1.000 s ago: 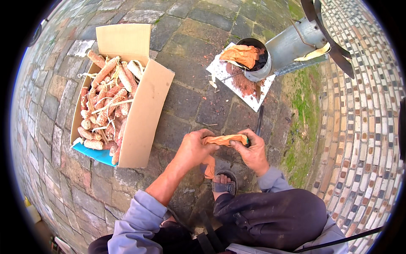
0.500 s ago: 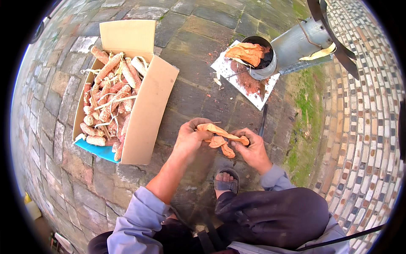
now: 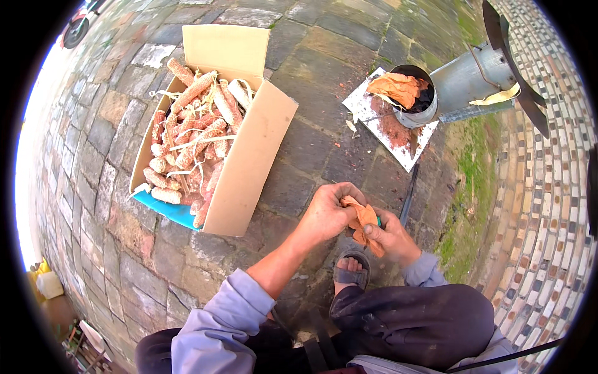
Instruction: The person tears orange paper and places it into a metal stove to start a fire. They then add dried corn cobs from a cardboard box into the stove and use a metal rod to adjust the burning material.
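Note:
A crumpled, twisted piece of orange paper (image 3: 365, 217) is bunched between my two hands, above my sandalled foot. My left hand (image 3: 330, 210) pinches its upper end. The fingers of my right hand (image 3: 395, 240) are closed at its lower end, and a bit of something small and green shows by the fingertips, too little of it to name. Beyond my hands stands a round metal stove opening (image 3: 434, 111), with another crumpled orange paper (image 3: 398, 88) lying in it over dark, charred material.
At the left, an opened cardboard box (image 3: 252, 168) holds many corn cobs (image 3: 202, 134). The stove's metal pipe (image 3: 471, 78) rises at the upper right. A white board (image 3: 405, 156) with reddish debris lies under the opening, and a dark metal rod (image 3: 409, 196) nearby on the paving.
My hands have come closer together, and the orange paper is now folded more tightly between them. Box and stove appear farther right as the view has shifted.

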A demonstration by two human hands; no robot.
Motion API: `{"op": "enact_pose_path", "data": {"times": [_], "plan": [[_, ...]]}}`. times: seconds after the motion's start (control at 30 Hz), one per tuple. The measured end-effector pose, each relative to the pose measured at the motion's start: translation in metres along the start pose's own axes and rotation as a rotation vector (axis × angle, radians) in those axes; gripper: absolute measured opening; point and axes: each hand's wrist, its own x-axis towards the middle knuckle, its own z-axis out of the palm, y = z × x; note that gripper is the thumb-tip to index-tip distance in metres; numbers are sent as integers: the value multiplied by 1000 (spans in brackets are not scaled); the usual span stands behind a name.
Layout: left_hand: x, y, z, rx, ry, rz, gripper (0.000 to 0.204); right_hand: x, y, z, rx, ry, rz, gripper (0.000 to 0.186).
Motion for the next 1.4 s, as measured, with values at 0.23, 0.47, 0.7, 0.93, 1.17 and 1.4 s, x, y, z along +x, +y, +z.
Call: {"op": "enact_pose_path", "data": {"times": [0.23,0.47,0.7,0.93,1.17,1.4], "plan": [[1,-3,-6,-64,-9,39,16,-2,0,1,410,-51,116,59],[-4,24,-11,361,-138,5,27,1,1,-2,194,-6,119,48],[-16,32,1,922,-388,248,48,1,9,-1,-34,3,114,48],[-9,22,-7,790,-422,155,38,-8,-6,-6,17,-4,249,52],[-6,19,-13,651,-324,205,32,-6,-7,-10,90,-48,95,42],[-5,16,-13,620,-216,159,27,-5,-12,-14,190,22,163,36]]}}
